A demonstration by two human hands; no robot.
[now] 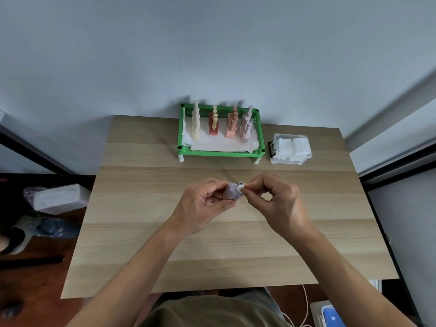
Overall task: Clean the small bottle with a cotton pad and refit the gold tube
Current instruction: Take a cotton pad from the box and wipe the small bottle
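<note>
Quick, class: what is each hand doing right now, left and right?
Left hand: grip closed around the small bottle, held above the table.
Right hand: fingertips pinch a cotton pad against the bottle's top.

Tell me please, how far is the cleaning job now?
Done: cap looks off the small bottle, held by left hand. In hand: right hand presses a cotton pad at its neck. Left: refitting the gold tube, not visible here.

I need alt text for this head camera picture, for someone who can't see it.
A left hand holds a small purple bottle while the right hand pinches a white cotton pad against its neck, above a wooden table.
</note>
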